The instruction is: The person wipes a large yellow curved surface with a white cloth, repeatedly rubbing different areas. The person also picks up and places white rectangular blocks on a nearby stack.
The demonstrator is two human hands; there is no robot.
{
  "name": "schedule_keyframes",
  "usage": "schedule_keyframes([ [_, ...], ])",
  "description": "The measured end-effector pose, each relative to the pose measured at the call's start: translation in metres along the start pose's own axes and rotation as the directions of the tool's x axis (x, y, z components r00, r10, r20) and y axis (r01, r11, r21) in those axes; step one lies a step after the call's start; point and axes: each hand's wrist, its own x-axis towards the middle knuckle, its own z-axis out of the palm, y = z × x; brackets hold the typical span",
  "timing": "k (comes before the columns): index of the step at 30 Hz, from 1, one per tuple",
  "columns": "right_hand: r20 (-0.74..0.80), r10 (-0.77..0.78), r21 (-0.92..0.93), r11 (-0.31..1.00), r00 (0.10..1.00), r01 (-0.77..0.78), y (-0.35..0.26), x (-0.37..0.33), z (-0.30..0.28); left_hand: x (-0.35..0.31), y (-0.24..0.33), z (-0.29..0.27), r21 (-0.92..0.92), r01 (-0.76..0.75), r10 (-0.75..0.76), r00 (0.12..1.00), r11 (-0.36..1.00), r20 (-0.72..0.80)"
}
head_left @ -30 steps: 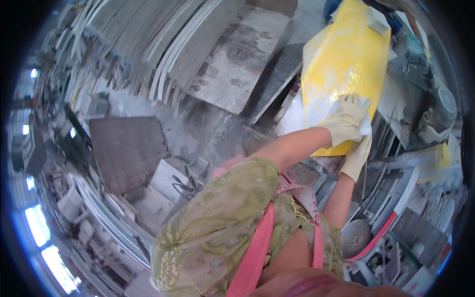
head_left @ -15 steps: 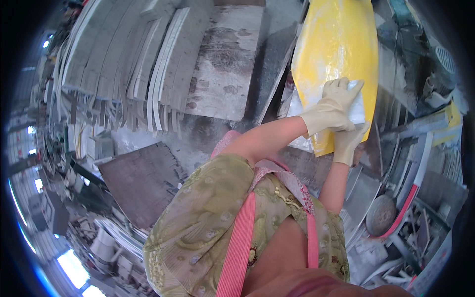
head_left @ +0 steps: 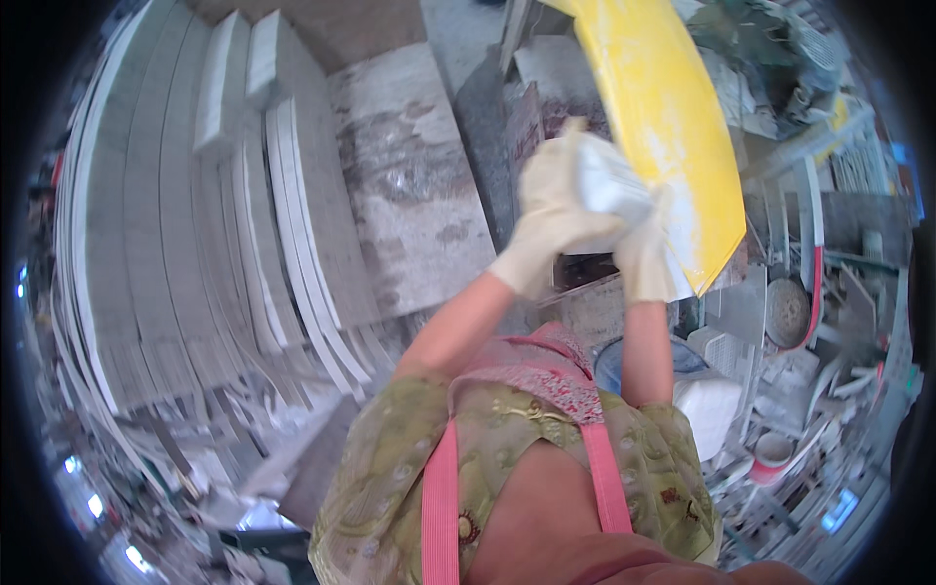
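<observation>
Both my hands wear cream rubber gloves and grip a whitish, flat rectangular piece [head_left: 606,185], blurred by motion; its material I cannot make out. My left hand [head_left: 554,210] is closed round its left side, with the thumb along the near edge. My right hand [head_left: 643,255] holds its near right corner, with the fingers partly smeared. The piece is tilted and beside the left edge of a yellow sheet-covered surface [head_left: 673,117], which is smeared with white. Below the hands is a dark gap next to a worn board.
Long grey-white slabs [head_left: 175,195] stand stacked on the left. A stained flat board [head_left: 414,185] lies between them and my hands. On the right are a round grey disc [head_left: 788,310], a white and red bucket [head_left: 773,453] and cluttered scraps.
My hands have lifted the whitish piece off the yellow surface and brought it to the left, tilting it. My view has turned, so the slab stack appears larger and closer.
</observation>
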Motion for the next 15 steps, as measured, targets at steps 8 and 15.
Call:
schedule_keyframes([
  [8, 0.548, 0.314, -0.548, 0.835, 0.775, 0.049, 0.055, -0.025, 0.184, -0.038, -0.109, -0.136, -0.881, 0.159, -0.563, 0.815, 0.446, -0.137],
  [15, 0.891, -0.007, -0.296, 0.749, 0.454, 0.593, 0.067, 0.013, 0.215, -0.034, -0.123, -0.199, -0.952, 0.164, -0.678, 0.733, 0.257, -0.057],
])
